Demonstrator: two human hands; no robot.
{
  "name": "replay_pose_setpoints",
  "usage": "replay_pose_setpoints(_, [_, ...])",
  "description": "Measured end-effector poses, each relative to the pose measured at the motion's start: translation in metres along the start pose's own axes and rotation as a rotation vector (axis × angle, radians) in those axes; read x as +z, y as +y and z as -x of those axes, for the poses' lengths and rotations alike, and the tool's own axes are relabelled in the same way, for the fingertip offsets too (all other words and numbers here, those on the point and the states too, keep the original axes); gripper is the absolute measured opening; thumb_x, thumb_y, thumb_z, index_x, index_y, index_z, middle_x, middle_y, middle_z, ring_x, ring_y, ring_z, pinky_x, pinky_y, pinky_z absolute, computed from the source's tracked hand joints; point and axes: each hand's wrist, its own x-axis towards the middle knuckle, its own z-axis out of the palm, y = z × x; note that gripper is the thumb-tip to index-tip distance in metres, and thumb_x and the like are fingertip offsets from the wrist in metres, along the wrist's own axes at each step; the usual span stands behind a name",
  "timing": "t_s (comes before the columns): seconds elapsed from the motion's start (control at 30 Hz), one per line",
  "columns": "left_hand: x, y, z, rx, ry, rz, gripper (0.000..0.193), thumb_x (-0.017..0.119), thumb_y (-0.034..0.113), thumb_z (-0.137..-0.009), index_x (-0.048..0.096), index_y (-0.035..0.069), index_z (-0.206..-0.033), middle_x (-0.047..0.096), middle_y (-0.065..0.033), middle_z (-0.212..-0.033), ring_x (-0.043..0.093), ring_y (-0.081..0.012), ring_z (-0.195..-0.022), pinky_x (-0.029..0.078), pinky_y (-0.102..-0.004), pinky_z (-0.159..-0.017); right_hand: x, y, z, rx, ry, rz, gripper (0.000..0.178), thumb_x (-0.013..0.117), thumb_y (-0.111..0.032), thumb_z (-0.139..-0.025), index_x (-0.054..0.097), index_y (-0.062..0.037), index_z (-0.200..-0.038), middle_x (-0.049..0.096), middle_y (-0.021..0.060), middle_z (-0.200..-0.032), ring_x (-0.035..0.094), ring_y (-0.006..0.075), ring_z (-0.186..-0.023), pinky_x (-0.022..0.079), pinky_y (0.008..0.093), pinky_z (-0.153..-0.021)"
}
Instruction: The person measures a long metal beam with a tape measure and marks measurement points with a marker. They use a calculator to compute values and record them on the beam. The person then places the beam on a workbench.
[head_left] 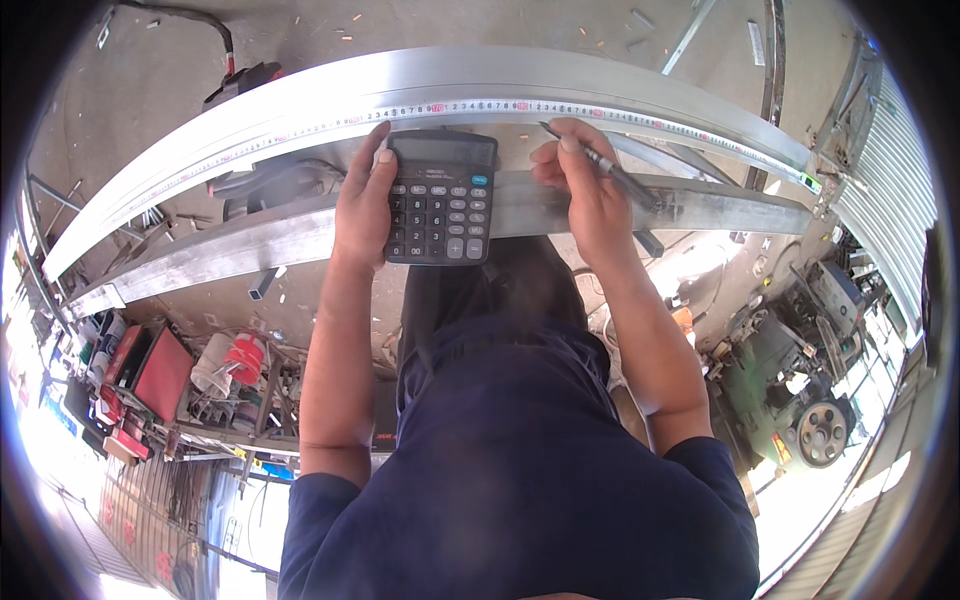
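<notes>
My left hand (362, 205) grips a dark desk calculator (441, 200) by its left side, thumb on the front near the display. The keys face up toward me, and what the display reads I cannot make out. Between the fingers of my right hand (600, 205) is a dark pen (630, 184), its tip pointing up and left, just short of the metal. Beyond both hands a white measuring tape (480, 107) with black and red marks runs stretched along a long silver metal profile (440, 72). A small green piece (808, 181) sits at the tape's right end.
A second metal beam (240, 236) crosses nearer to me, behind the calculator. At the lower left are a red box (160, 375) and a white bucket (212, 362). A green machine with a wheel (824, 434) stands lower right. A dark power tool (245, 82) lies beyond the profile.
</notes>
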Motion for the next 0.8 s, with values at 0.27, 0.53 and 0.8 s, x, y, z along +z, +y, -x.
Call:
replay_pose_setpoints(0.27, [-0.002,0.002,-0.015,-0.039,-0.035,0.101,0.051,0.046,0.016,-0.110,0.035,0.003,-0.158,0.066,-0.0152,-0.127,0.069,-0.0165,-0.105,0.059,-0.0300,-0.087,0.012,0.008,-0.049,-0.042,0.019,0.123,0.029,0.061,-0.027,-0.105,0.068,0.0003,-0.112,0.066,0.0029,-0.084,0.059,0.0096,-0.080,0.048,0.0260,-0.077])
replay_pose_setpoints(0.53, [-0.006,-0.001,-0.021,-0.019,-0.043,0.084,0.051,0.049,0.016,-0.109,0.038,0.003,-0.157,0.065,-0.0144,-0.130,0.068,-0.0163,-0.109,0.057,-0.0297,-0.090,0.027,0.024,-0.074,-0.103,0.051,0.142,0.024,0.066,-0.025,-0.100,0.067,-0.0007,-0.099,0.063,-0.0008,-0.070,0.054,0.0053,-0.062,0.042,0.0232,-0.058])
replay_pose_setpoints(0.8, [-0.010,-0.002,-0.023,-0.017,-0.038,0.075,0.051,0.051,0.018,-0.109,0.040,0.001,-0.156,0.063,-0.0148,-0.133,0.066,-0.0162,-0.113,0.056,-0.0288,-0.092,0.026,0.034,-0.084,-0.229,0.051,0.289,0.021,0.067,-0.021,-0.098,0.065,-0.0004,-0.096,0.065,0.0014,-0.064,0.059,0.0074,-0.058,0.046,0.0254,-0.056])
